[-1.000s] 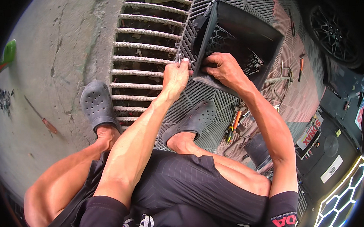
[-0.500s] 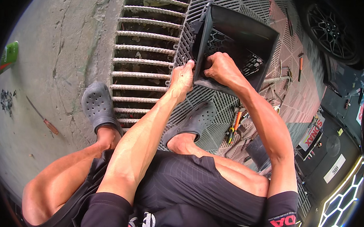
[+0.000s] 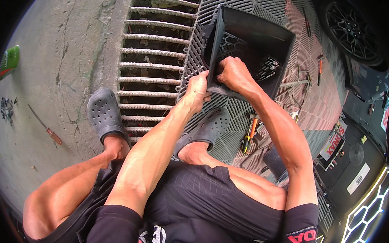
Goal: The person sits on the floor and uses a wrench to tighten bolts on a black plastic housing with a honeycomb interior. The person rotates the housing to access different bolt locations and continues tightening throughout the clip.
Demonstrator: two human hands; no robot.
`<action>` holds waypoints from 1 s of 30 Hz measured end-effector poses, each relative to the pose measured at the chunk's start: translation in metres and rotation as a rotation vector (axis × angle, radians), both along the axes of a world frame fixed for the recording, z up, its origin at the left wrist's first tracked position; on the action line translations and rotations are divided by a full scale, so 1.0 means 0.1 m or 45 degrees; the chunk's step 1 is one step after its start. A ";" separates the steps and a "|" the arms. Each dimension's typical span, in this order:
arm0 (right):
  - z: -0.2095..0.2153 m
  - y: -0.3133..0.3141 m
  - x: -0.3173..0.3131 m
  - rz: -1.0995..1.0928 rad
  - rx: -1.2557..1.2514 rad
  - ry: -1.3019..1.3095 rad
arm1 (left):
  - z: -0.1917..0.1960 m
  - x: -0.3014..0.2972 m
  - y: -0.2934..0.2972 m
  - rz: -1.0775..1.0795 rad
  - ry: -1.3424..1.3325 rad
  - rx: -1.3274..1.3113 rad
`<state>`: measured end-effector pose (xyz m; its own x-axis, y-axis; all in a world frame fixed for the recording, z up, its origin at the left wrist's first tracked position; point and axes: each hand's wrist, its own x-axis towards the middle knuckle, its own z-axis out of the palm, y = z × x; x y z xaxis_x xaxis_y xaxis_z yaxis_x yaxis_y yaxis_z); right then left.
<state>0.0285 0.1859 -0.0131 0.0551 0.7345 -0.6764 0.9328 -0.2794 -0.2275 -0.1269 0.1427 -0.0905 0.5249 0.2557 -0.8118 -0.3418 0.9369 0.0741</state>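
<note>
A black plastic box-shaped part (image 3: 259, 29) with honeycomb mesh in its floor rests on the tiled mat in front of me. My left hand (image 3: 197, 90) is at the outside of its near left corner, thumb up along the wall and fingers curled under the edge. Inside the box, my right hand (image 3: 234, 73) is closed in a fist against the inner face of that same left wall. Whatever its fingertips grip is hidden behind the knuckles.
Left of the part runs a drain grate (image 3: 156, 52) of ribbed bars. A screwdriver (image 3: 54, 136) and a green can (image 3: 10, 62) are on the concrete. Orange-handled pliers (image 3: 248, 137) and an orange-handled tool (image 3: 320, 68) lie on the mat. A car wheel (image 3: 354, 33) stands far right.
The box has shifted slightly left and turned a little. My left hand has slid slightly down along its wall, its fingers now curled more. My right hand stays inside, nearly unmoved.
</note>
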 end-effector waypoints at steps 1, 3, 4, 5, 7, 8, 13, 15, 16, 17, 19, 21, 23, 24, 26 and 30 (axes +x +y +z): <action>-0.01 -0.01 0.00 0.010 0.008 0.005 | 0.00 0.02 -0.01 -0.016 0.013 0.002; 0.00 -0.03 0.00 0.048 0.025 -0.010 | 0.02 0.07 -0.04 -0.047 0.039 0.004; 0.02 -0.05 -0.01 0.067 0.032 -0.017 | 0.03 0.06 -0.04 -0.051 0.035 0.027; 0.05 -0.07 -0.02 0.069 0.065 -0.024 | 0.04 0.06 -0.05 -0.056 0.030 0.050; 0.11 -0.07 -0.05 0.078 0.132 -0.026 | 0.06 0.04 -0.04 -0.024 0.035 0.098; 0.13 -0.05 -0.06 0.102 0.148 -0.043 | 0.07 0.05 -0.04 0.011 0.040 0.124; 0.36 0.03 -0.04 0.184 0.207 -0.056 | 0.30 0.09 0.07 0.056 0.077 0.223; 0.41 0.07 -0.03 0.212 0.212 -0.065 | 0.31 0.13 0.06 0.057 0.101 0.227; 0.45 0.10 -0.02 0.223 0.163 -0.044 | 0.31 0.14 0.06 0.060 0.113 0.229; 0.51 0.15 0.00 0.234 0.114 -0.022 | 0.32 0.16 0.05 0.084 0.123 0.224; 0.52 0.16 0.05 0.281 0.081 -0.018 | 0.33 0.19 0.06 0.104 0.111 0.209; 0.48 0.15 0.02 0.231 0.121 -0.012 | 0.35 0.20 0.08 0.144 0.117 0.145; 0.48 0.15 0.03 0.214 0.126 -0.015 | 0.40 0.22 0.14 0.202 0.138 0.031; 0.50 0.16 0.02 0.227 0.116 -0.017 | 0.37 0.20 0.16 0.194 0.030 0.016; 0.50 0.21 -0.01 0.235 0.119 0.000 | 0.17 0.14 0.17 0.181 -0.171 -0.012; 0.59 0.22 0.04 0.187 0.119 0.007 | 0.20 0.17 0.17 0.095 -0.181 0.104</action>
